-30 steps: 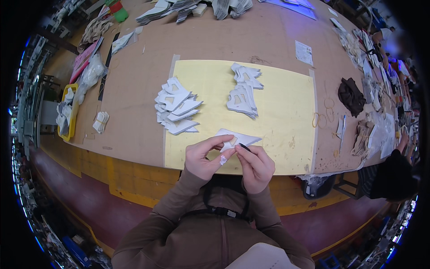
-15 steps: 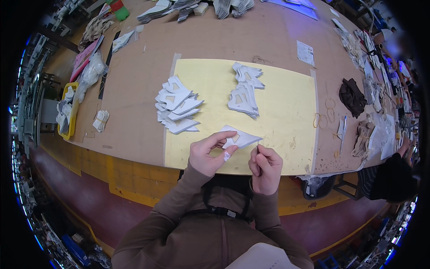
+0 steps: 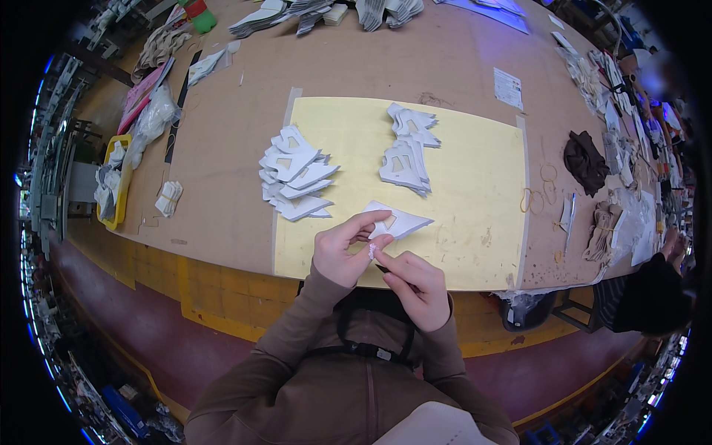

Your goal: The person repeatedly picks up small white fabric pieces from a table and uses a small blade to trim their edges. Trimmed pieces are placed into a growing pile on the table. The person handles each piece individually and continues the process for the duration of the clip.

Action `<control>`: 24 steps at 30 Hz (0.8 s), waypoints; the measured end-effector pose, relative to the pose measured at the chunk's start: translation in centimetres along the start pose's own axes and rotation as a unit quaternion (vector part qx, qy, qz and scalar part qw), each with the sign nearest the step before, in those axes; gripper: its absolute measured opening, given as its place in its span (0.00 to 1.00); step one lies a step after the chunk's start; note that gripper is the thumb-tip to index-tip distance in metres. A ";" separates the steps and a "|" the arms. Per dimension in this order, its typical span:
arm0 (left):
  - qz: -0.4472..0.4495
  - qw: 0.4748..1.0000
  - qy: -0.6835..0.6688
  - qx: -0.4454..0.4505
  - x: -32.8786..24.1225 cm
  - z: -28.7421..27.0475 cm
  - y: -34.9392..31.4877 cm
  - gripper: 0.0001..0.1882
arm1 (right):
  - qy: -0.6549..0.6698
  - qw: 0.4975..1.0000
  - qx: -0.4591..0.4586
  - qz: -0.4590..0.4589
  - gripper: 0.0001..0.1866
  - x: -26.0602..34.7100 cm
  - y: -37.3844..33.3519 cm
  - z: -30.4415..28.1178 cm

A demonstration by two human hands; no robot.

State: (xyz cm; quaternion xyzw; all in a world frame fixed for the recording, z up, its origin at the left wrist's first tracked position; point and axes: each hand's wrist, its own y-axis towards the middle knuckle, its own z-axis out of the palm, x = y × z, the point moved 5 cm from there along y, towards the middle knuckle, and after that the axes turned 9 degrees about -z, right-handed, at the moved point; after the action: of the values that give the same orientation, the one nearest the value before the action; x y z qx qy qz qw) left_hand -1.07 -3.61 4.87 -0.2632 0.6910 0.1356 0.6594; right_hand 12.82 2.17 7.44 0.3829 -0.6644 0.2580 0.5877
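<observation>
White piece (image 3: 406,224) gripped in left hand (image 3: 341,251), dark tool (image 3: 382,268) in right hand (image 3: 421,288), moved leftward.

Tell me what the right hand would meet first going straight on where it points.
Likely the thumb of the left hand; the right hand looks close to it or touching, though depth is unclear.

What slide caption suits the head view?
Left hand holding white piece over yellow sheet, right hand gripping small dark object.

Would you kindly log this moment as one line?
left hand: holding white piece; right hand: holding dark tool; central white pile: on yellow sheet
</observation>
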 end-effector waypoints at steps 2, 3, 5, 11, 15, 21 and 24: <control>-0.033 0.999 -0.039 0.013 -0.4 -0.1 0.0 0.18 | 0.018 0.999 -0.023 -0.014 0.18 0.1 -0.4 -0.4; -0.038 0.998 -0.052 0.007 -0.3 -0.4 0.2 0.18 | 0.027 0.999 -0.034 -0.021 0.18 0.2 -0.6 -0.6; -0.046 0.996 -0.079 -0.009 0.1 -1.8 1.0 0.17 | 0.015 0.999 -0.047 0.008 0.18 -0.2 -1.1 -1.3; -0.033 0.985 -0.089 -0.143 1.4 -9.5 3.7 0.16 | 0.017 0.995 -0.097 0.034 0.17 -1.7 -2.1 -2.8; -0.060 0.977 -0.072 -0.193 2.2 -12.6 4.4 0.15 | 0.019 0.994 -0.098 0.034 0.17 -1.6 -2.0 -2.7; -0.040 0.946 0.224 -0.233 0.6 -12.8 3.6 0.08 | 0.011 0.996 -0.090 0.025 0.16 -1.2 -1.9 -2.7; -0.004 0.971 0.092 -0.219 -0.3 -9.6 3.3 0.07 | 0.008 0.996 -0.087 0.034 0.16 -1.3 -1.9 -2.5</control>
State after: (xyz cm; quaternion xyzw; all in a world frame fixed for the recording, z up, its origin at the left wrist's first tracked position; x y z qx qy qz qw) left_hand -10.95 -5.95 5.53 -0.4158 0.7007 0.2562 0.5200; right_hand 15.79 3.34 6.38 0.3055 -0.6923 0.2224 0.6147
